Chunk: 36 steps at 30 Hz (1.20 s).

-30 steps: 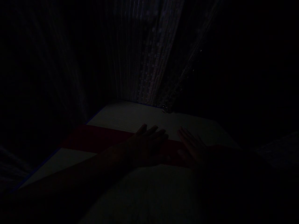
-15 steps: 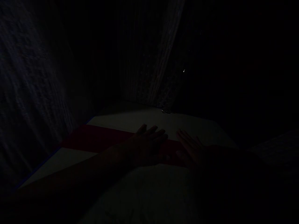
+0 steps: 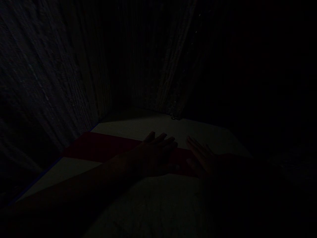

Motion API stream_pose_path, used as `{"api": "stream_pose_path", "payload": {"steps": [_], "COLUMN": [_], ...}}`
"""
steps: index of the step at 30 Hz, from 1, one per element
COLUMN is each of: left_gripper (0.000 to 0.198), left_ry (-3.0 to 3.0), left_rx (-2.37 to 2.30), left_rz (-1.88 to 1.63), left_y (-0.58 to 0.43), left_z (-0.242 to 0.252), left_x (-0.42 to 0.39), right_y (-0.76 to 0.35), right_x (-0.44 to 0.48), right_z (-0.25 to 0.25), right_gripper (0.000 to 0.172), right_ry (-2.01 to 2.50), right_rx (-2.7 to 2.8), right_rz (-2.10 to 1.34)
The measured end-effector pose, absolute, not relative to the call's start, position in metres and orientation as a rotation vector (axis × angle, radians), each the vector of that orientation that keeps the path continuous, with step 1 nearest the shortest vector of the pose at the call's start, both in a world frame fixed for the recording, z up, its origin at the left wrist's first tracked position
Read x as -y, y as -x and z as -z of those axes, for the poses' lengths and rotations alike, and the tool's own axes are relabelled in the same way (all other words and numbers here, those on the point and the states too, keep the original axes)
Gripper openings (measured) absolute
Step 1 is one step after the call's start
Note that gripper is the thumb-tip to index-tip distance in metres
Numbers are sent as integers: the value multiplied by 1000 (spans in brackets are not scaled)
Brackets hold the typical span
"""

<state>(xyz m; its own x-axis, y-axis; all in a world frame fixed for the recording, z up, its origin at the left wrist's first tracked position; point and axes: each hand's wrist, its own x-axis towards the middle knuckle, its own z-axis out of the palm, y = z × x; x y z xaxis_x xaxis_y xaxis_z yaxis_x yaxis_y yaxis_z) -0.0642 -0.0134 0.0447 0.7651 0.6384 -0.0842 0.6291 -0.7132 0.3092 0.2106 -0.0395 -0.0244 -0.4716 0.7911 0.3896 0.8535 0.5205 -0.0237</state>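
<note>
The scene is very dark. A dull red strip [image 3: 99, 147] crosses a pale flat surface [image 3: 123, 127] from the left to beneath my hands. My left hand [image 3: 155, 155] is stretched out over the strip, palm down, with its fingers spread and nothing seen in it. Just to the right, apart from it, my right hand [image 3: 200, 155] lies palm down over the strip too, its fingers straight and the thumb held away. The right forearm is lost in shadow.
At the far edge of the surface lies a small shiny object [image 3: 175, 117], too dark to name. Streaked, curtain-like material [image 3: 49, 66] rises along the left, and more [image 3: 165, 72] stands behind the surface. A thin blue edge [image 3: 42, 177] runs along the left side.
Both hands stay almost where they were. The light on the streaked material at the left has shifted, and a bright glint at the back is gone.
</note>
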Motion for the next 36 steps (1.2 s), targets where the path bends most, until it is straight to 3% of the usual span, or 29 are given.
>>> {"api": "stream_pose_path", "payload": {"steps": [20, 25, 36], "left_gripper": [88, 89, 91], "left_ry": [-2630, -2633, -2657], "left_rx": [-993, -988, -1016], "left_rz": [-48, -21, -2], "left_y": [65, 65, 63], "left_z": [-41, -42, -42], "left_x": [12, 12, 14], "right_y": [-206, -211, -189], "right_x": [41, 38, 52], "right_z": [22, 22, 8], "right_gripper": [62, 70, 60], "right_ry": [1359, 1329, 1306], "right_rx": [2426, 2485, 2427], "right_rz": [243, 221, 270]}}
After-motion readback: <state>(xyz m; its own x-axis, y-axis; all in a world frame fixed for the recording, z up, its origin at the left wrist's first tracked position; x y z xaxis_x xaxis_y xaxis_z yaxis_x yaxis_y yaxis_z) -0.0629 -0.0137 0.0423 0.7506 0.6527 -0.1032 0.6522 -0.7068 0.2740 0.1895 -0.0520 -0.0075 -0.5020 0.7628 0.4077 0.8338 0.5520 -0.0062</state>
